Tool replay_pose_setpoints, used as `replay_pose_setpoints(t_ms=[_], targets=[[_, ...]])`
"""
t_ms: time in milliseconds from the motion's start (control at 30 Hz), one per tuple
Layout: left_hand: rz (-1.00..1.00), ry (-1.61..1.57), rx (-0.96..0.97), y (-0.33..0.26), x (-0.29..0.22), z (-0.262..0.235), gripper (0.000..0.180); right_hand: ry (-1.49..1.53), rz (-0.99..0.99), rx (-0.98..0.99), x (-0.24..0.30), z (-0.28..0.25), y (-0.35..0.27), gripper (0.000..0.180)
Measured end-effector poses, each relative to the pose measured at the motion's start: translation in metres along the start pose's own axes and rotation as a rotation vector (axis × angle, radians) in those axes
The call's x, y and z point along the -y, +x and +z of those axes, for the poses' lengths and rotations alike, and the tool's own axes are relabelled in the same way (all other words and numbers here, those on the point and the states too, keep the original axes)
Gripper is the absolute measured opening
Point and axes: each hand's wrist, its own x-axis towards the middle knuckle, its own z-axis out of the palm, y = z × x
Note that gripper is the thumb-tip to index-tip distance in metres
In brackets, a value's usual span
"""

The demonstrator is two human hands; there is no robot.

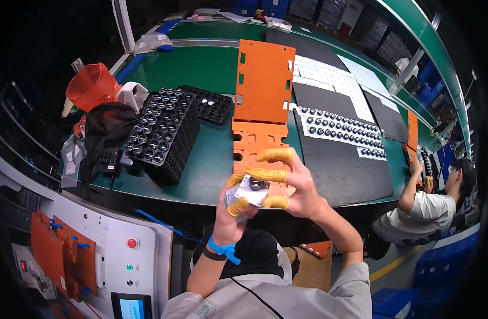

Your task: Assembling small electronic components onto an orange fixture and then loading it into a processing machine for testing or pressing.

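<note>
Close in front of me, over the near table edge, I hold a small white plate (251, 198) with a round black lens-like piece (256, 184) on it. My left hand (229, 220), in yellow finger cots, grips the plate from its left side. From the right, my right hand (301, 187) pinches it between thumb and fingers, also in yellow cots. Just beyond my hands lies an orange fixture (257, 139) with cutouts, its flat orange lid (265, 82) swung open away from me. My fingers hide the fixture's near part.
To the left stand stacked black trays (172, 154) holding round lens-like pieces, and another black tray (206, 105). White sheets with rows of black pieces (339, 127) lie on a dark mat (339, 178) at right. A co-worker (427, 212) sits far right. A control panel (124, 255) is lower left.
</note>
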Motion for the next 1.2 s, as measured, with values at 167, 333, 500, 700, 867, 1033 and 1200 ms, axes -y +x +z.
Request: replay_pose_setpoints(t_ms=[167, 333, 500, 700, 867, 1033, 1200], targets=[[-0.368, -0.558, 0.198, 0.004, 0.009, -0.001, 0.055, -0.014, -0.050, -0.029, -0.009, 0.007, -0.004, 0.037], [-0.432, -0.447, -0.009, 0.009, 0.009, -0.008, 0.048, -0.241, 0.183, -0.281, -0.058, -0.013, 0.005, 0.017], [-0.361, -0.399, 0.009, 0.008, -0.002, -0.019, 0.056, -0.375, 0.758, -0.108, -0.141, -0.059, -0.008, 0.037], [-0.339, -0.358, -0.025, 0.009, -0.006, -0.027, 0.057, -0.221, 0.962, 0.201, -0.171, -0.057, -0.001, 0.040], [-0.403, -0.484, 0.006, 0.010, -0.007, -0.034, 0.055, -0.144, 1.185, 0.386, -0.194, -0.066, 0.012, 0.022], [-0.390, -0.573, -0.042, 0.013, -0.019, -0.040, 0.050, -0.130, 1.153, 0.584, -0.209, -0.075, 0.027, 0.034], [-0.321, -0.560, -0.031, 0.009, -0.029, -0.046, 0.046, -0.539, 1.227, 0.741, -0.197, -0.071, 0.060, 0.036]])
